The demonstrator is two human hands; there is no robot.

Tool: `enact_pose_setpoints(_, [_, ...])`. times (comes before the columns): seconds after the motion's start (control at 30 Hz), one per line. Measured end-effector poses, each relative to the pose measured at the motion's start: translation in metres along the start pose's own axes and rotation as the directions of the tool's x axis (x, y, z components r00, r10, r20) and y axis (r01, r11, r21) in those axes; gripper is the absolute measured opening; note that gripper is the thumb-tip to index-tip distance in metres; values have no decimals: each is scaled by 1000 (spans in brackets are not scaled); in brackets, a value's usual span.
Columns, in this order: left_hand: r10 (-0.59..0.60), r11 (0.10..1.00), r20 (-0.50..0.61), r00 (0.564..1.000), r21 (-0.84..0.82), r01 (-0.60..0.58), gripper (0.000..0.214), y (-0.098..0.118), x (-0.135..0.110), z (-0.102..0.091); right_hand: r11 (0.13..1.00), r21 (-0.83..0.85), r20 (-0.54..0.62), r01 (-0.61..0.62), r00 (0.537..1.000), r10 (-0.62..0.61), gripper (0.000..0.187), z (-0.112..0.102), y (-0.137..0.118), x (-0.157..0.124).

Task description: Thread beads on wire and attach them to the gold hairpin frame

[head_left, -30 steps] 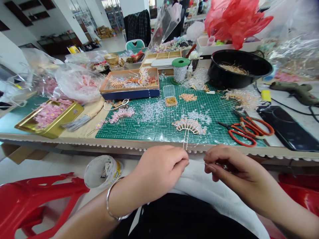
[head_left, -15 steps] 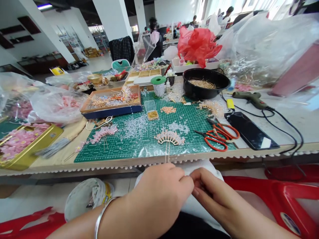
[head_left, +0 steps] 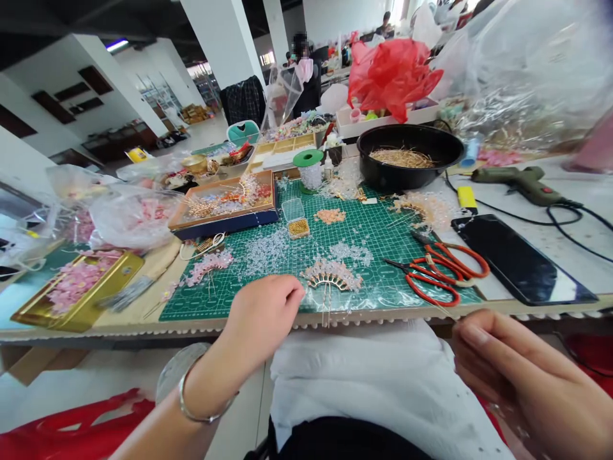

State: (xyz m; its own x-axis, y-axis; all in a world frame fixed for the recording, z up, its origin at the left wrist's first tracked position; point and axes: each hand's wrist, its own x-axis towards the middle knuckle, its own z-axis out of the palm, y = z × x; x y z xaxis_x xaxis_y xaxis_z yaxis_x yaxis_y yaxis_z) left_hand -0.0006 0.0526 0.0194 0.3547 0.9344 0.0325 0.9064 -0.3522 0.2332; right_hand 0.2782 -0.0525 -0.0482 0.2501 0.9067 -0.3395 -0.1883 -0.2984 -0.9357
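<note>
The beaded fan-shaped hairpin (head_left: pixel 330 275) is laid on the green cutting mat (head_left: pixel 364 223), its prongs reaching the mat's front edge, just beside the left grip (head_left: pixel 263 319); that grip is curled, though whether anything is held in it cannot be told; the right grip (head_left: pixel 517 377) is drawn together well apart from the hairpin, its hold equally unclear. Two pairs of red-handled scissors (head_left: pixel 433 287), one glue gun (head_left: pixel 512 179) and one black phone (head_left: pixel 522 259) are counted on the worktop (head_left: pixel 594 255).

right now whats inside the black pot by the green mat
The black pot holds a heap of fine straw-coloured strands; whatever lies beneath the heap is covered from view.
</note>
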Motion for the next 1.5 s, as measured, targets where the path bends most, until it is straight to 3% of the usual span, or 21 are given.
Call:
enact_pose_setpoints(0.1, [-54, 997, 112, 992, 56, 48, 30, 4, 6, 30, 969, 195, 113, -151, 985, 131, 43, 15, -5, 13])
enact_pose_setpoints(0.2, [-62, 997, 86, 994, 47, 58, 29, 16, 10, 54, 959, 229, 140, -167, 981, 137, 44, 31, -7, 19])
enact_pose_setpoints(0.3, [-85, 996, 52, 995, 23, 83, 24, 21, 14, 61, 952, 255, 151, -169, 979, 133, 43, 40, -9, 20])
enact_pose_setpoints(0.6, [-108, 963, 53, 993, -244, 118, 19, -5, 31, 45, 978, 175, 62, -112, 993, 102, 39, 44, -17, 20])
enact_pose_setpoints(0.77, [-71, 903, 49, 996, -421, 85, 16, -7, 21, 31, 991, 123, -33, 49, 998, -45, 31, 37, -31, 29])
enact_pose_setpoints(0.9, [75, 864, 18, 997, -500, -56, 15, -1, -2, 18, 977, 27, -74, 212, 975, -209, 23, 35, -49, 39])
enact_pose_setpoints(1.03, [352, 858, 14, 936, -403, -317, 15, 5, -24, 12, 949, -136, 114, 283, 956, -268, 25, 43, -64, 38])
enact_pose_setpoints(1.13, [473, 850, -17, 881, -256, -461, 19, 10, -36, 10, 917, -242, 303, 317, 923, -239, 26, 54, -73, 27])
enact_pose_setpoints(1.2, [504, 848, 2, 864, -195, -493, 20, 12, -43, 8, 852, -316, 432, 417, 863, -262, 24, 61, -79, 16])
enact_pose_setpoints(1.33, [517, 842, 31, 856, -200, -501, 22, 13, -52, 5, 672, -374, 672, 639, 686, -278, 26, 73, -89, -3])
enact_pose_setpoints(1.4, [512, 838, 21, 859, -233, -493, 24, 13, -54, 3, 631, -417, 690, 654, 680, -249, 29, 75, -90, -10])
enact_pose_setpoints(1.5, [496, 834, -24, 868, -267, -483, 25, 12, -58, 2, 555, -515, 613, 653, 733, -294, 29, 75, -86, -16])
